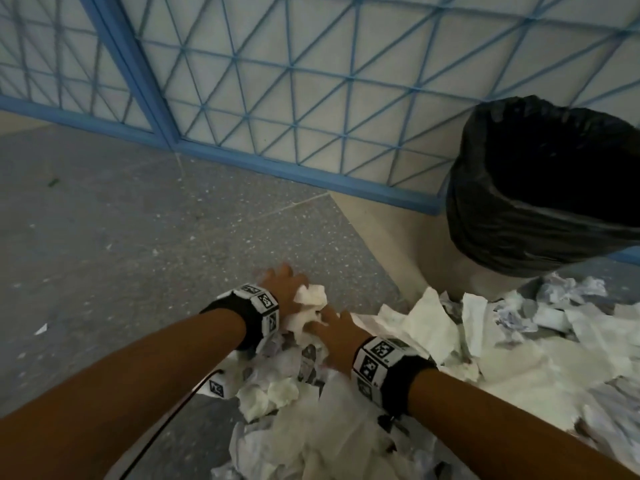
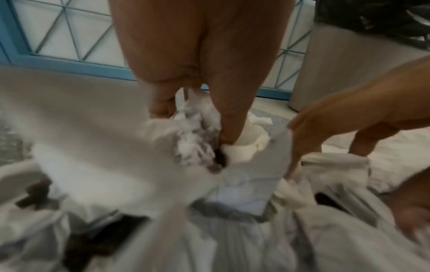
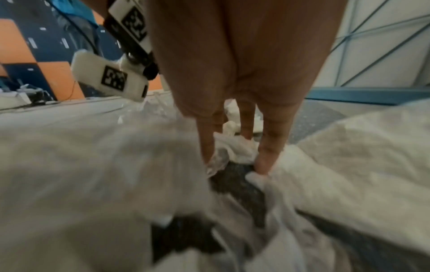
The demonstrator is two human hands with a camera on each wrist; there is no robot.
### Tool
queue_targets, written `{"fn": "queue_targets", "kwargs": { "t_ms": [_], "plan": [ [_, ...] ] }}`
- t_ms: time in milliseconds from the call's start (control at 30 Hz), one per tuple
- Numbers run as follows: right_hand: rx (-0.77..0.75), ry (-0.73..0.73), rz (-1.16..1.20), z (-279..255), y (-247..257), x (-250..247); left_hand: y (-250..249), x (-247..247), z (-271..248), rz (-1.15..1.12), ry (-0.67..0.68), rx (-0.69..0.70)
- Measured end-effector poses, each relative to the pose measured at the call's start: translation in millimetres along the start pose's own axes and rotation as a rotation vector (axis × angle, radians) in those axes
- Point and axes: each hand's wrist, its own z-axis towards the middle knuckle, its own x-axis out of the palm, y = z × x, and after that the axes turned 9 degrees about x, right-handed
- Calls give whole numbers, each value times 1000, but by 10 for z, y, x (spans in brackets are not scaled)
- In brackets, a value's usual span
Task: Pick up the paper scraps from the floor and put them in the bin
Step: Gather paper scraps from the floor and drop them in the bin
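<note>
Both arms reach down into a heap of crumpled paper scraps (image 1: 408, 344) spread over the speckled grey floor (image 1: 114, 237), right at the foot of the bin (image 1: 540, 188), which stands against a beige post and is lined with a black bag. The left hand (image 1: 282, 287) sits at the far edge of the heap, and a white crumpled wad (image 1: 308, 308) lies between it and the right hand (image 1: 334, 336). From the left wrist view the left hand's fingers (image 2: 230, 117) point down into the paper and close round a bunch of printed and white scraps, so it is grasping them. The right hand's fingers (image 3: 270, 147) are straight and spread, their tips pushed down into the white paper on either side of the wad; it presses on the paper rather than clenching anything. Each wrist wears a black band with square black-and-white markers. More scraps lie loose around the base of the bin and away to the right. Behind stands a pale panel with a blue frame (image 1: 242, 157) and blue diagonal lattice.
</note>
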Motion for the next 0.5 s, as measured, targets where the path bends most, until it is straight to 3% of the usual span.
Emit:
{"fn": "queue_targets", "kwargs": {
  "t_ms": [133, 300, 400, 500],
  "plan": [
    [46, -87, 57, 34, -51, -56, -26, -117, -68, -175, -159, 64],
    [34, -344, 140, 3, -100, -281, 119, -378, -177, -366, -294, 51],
    [-29, -414, 87, 17, 37, -335, 225, -407, -201, -278, -192, 22],
    [-17, -360, -77, 117, 122, -351, 245, -281, -272, -107, -38, -37]
  ]
}}
